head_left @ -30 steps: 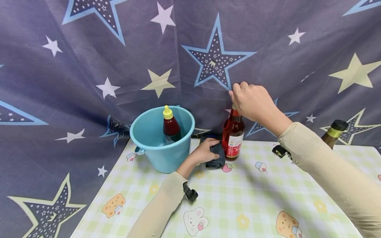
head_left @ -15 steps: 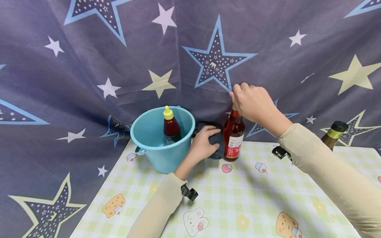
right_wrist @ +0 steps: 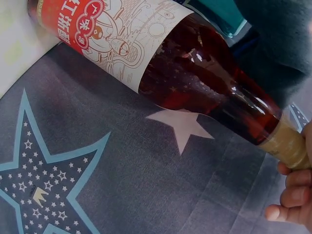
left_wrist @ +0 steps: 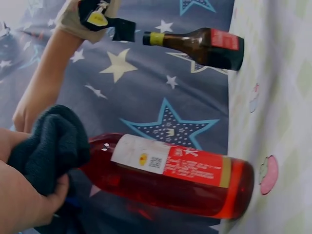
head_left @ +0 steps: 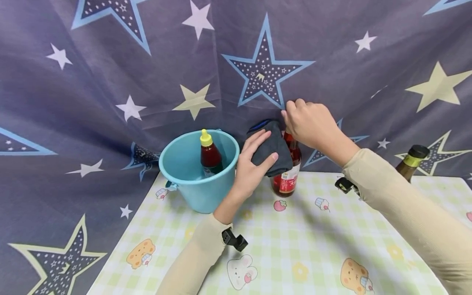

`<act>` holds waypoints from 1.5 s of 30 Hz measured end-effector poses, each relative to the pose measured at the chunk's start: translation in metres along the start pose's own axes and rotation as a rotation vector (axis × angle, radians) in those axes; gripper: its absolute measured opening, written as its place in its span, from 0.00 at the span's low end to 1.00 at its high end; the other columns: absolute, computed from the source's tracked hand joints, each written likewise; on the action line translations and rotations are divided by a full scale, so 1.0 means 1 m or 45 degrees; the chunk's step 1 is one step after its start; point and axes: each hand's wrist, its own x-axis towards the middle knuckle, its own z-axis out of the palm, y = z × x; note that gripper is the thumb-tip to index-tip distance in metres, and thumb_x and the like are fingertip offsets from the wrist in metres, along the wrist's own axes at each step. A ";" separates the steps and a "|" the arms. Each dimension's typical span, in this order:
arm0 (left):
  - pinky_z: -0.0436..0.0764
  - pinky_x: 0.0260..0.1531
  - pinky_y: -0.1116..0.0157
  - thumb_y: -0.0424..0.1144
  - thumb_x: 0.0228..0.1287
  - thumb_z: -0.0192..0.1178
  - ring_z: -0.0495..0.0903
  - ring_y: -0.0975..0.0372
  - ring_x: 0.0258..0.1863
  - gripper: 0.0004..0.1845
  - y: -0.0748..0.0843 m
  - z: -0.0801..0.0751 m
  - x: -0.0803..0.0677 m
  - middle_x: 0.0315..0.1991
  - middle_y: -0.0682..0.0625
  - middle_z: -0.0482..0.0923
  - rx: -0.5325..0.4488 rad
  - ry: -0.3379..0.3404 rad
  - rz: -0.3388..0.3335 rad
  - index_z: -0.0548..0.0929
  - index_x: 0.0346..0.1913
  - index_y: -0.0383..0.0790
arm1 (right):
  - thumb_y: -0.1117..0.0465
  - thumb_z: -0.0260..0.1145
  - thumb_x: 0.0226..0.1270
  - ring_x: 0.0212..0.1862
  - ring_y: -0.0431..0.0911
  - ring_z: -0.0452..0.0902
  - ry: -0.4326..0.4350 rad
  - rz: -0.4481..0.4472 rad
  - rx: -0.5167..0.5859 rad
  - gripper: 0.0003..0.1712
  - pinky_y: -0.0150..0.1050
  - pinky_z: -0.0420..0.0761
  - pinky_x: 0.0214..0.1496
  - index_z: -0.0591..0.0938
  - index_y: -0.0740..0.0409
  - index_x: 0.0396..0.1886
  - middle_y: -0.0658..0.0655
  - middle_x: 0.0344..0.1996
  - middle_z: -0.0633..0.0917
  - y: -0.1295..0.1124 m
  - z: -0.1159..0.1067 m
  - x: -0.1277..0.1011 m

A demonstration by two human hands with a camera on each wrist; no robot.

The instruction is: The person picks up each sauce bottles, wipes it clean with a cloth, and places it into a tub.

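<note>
An upright bottle of red vinegar (head_left: 287,185) with a red and white label stands on the table near the back curtain. My right hand (head_left: 307,123) grips it at the top, fingers curled round the gold-coloured neck band (right_wrist: 285,144). With my left hand (head_left: 248,166) I hold a folded dark grey cloth (head_left: 273,152) against the bottle's neck and shoulder, from the left. In the left wrist view the cloth (left_wrist: 48,146) is bunched between thumb and fingers and hides the upper neck.
Left of the bottle stands a light blue bucket (head_left: 204,198), holding a squeeze bottle (head_left: 212,159) of dark red sauce with a yellow nozzle. Another brown bottle (head_left: 410,164) with a black cap stands at right, partly behind my right sleeve. A starry curtain (head_left: 166,61) closes off the back.
My left hand has lifted the cloth from low beside the bottle, near the table, up to its shoulder and neck. The right hand keeps its grip on the bottle's top.
</note>
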 end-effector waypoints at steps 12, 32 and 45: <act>0.62 0.77 0.53 0.37 0.67 0.68 0.56 0.60 0.79 0.35 -0.023 0.015 -0.003 0.79 0.52 0.57 0.171 -0.138 0.164 0.70 0.76 0.49 | 0.61 0.54 0.79 0.12 0.50 0.60 0.003 -0.010 0.006 0.21 0.43 0.63 0.14 0.70 0.65 0.23 0.56 0.15 0.63 0.000 -0.001 0.002; 0.65 0.75 0.53 0.33 0.63 0.71 0.57 0.57 0.79 0.38 -0.017 0.009 -0.004 0.79 0.50 0.57 0.380 -0.240 0.113 0.71 0.76 0.48 | 0.61 0.54 0.80 0.12 0.49 0.59 -0.006 -0.007 -0.013 0.21 0.42 0.63 0.14 0.70 0.64 0.22 0.55 0.15 0.62 -0.001 -0.002 0.001; 0.66 0.74 0.52 0.32 0.62 0.71 0.60 0.57 0.78 0.38 -0.019 0.007 -0.005 0.79 0.52 0.58 0.425 -0.249 0.047 0.71 0.74 0.51 | 0.61 0.53 0.80 0.12 0.48 0.57 -0.004 -0.002 -0.015 0.22 0.41 0.60 0.14 0.69 0.63 0.21 0.54 0.15 0.60 -0.001 -0.002 0.000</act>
